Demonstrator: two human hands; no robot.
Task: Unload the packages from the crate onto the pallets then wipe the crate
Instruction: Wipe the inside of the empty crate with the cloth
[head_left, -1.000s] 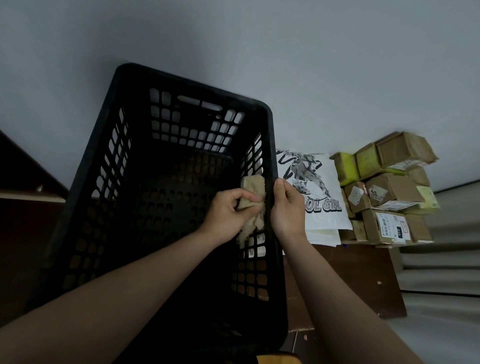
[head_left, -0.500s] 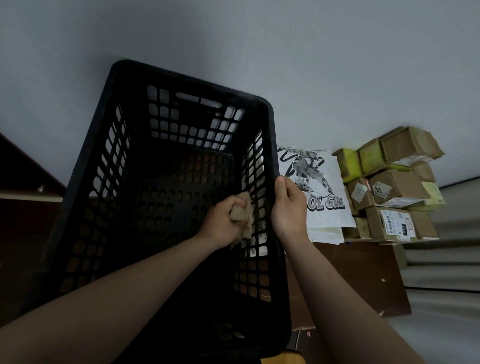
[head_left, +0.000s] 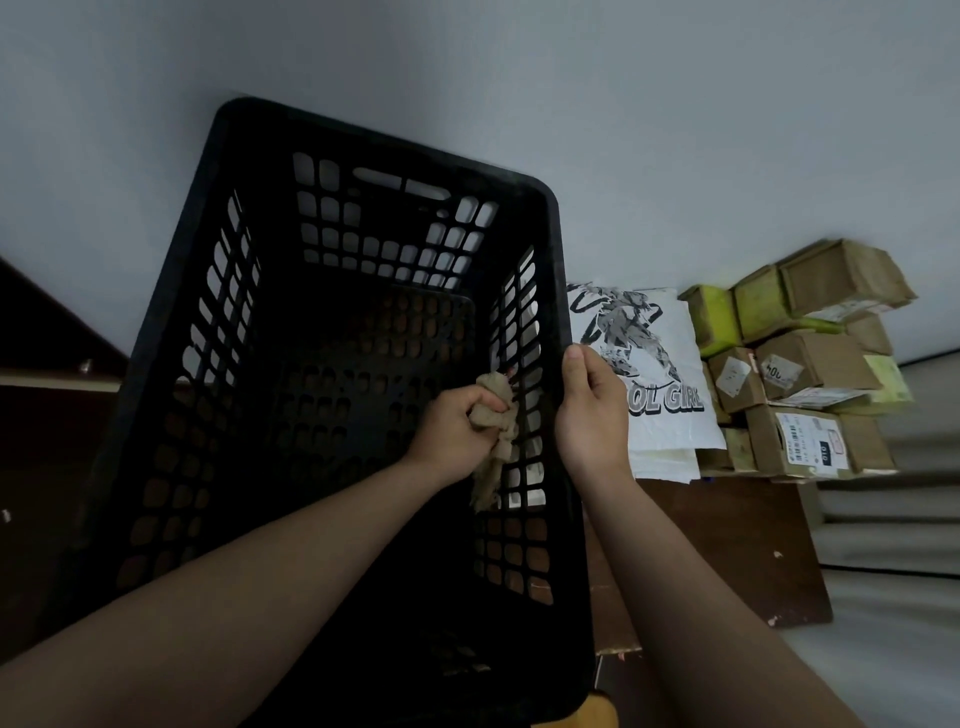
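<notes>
Your left hand (head_left: 457, 431) clenches the cloth (head_left: 493, 454) against the inner right wall of the crate (head_left: 363, 143); your right hand (head_left: 592, 415) grasps that wall's rim, evidently to steady it. Packages (head_left: 795, 374) sit stacked on the pallet (head_left: 727, 545) alongside.

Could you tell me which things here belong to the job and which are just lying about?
In the job: crate, held at the rim by the right hand; rag, gripped by the left hand; boxes and white bag on the pallet.
Lying about: shelf, far left.
</notes>
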